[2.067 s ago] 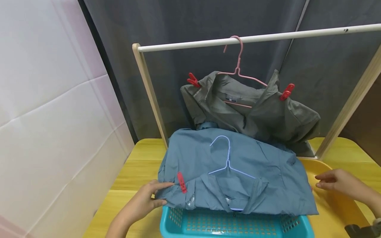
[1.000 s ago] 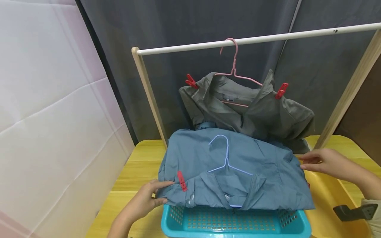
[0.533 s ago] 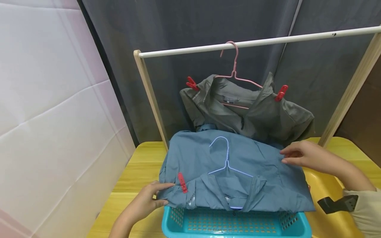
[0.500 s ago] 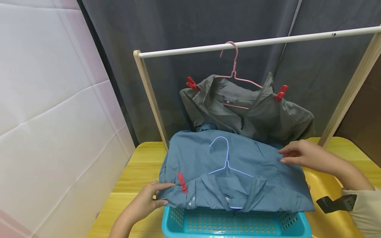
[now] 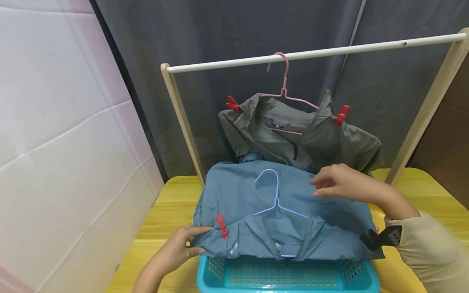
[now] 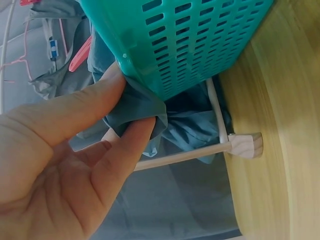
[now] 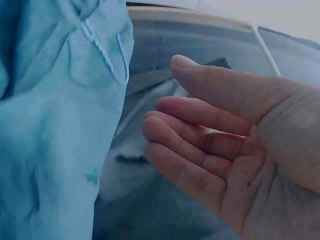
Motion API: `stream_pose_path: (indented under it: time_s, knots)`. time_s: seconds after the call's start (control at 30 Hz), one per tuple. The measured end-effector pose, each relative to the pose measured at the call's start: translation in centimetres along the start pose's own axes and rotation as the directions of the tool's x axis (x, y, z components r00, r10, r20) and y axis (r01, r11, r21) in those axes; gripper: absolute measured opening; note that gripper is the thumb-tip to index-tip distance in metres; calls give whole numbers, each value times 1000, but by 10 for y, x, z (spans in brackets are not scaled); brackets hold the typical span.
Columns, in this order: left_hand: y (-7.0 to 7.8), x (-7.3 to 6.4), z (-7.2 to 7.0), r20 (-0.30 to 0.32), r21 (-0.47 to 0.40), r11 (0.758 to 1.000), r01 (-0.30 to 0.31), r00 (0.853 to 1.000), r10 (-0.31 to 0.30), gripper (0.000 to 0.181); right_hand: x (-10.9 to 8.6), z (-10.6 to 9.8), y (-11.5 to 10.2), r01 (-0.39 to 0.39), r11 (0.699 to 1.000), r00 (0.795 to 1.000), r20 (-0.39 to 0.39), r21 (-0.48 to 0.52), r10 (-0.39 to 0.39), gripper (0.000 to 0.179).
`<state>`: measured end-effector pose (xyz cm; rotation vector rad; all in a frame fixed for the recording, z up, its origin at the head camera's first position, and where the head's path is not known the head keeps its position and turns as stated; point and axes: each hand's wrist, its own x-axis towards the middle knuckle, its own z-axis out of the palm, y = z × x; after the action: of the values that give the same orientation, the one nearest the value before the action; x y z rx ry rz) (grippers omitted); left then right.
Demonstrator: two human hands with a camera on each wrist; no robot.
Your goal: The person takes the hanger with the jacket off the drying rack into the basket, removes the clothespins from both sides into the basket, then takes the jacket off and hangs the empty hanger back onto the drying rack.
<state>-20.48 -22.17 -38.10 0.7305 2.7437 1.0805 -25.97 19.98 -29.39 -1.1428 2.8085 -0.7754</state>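
Note:
A blue shirt (image 5: 234, 191) lies spread across the turquoise basket (image 5: 289, 289), its collar toward me. From the collar rises the hook of a light-blue hanger (image 5: 277, 193). One red clothespin (image 5: 222, 226) grips the shirt's left shoulder, and a bit of red shows at its right edge. My left hand (image 5: 174, 250) pinches the shirt's left end; the left wrist view has the fabric (image 6: 135, 105) between thumb and fingers. My right hand (image 5: 340, 183) hovers over the right rear of the shirt, fingers loosely bent and holding nothing, facing the hanger hook.
Behind, a grey shirt (image 5: 326, 142) hangs by a pink hanger (image 5: 284, 83) from the white rail (image 5: 348, 51), with two red clothespins on its shoulders. Wooden posts (image 5: 181, 118) support the rail. A yellow tub (image 5: 397, 272) stands right of the basket on the yellow table (image 5: 176, 199).
My right hand has come from beside the shirt's right edge, up and left over the fabric toward the hanger hook. My left hand keeps its pinch on the left end.

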Motion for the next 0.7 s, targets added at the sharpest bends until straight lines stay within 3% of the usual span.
stream_pose_path:
  time_s: [0.7]
  knots:
    - [2, -1, 1, -15, 16, 1000, 6, 1000, -6, 43, 56, 29, -41, 108, 990, 986, 119, 93, -119, 30]
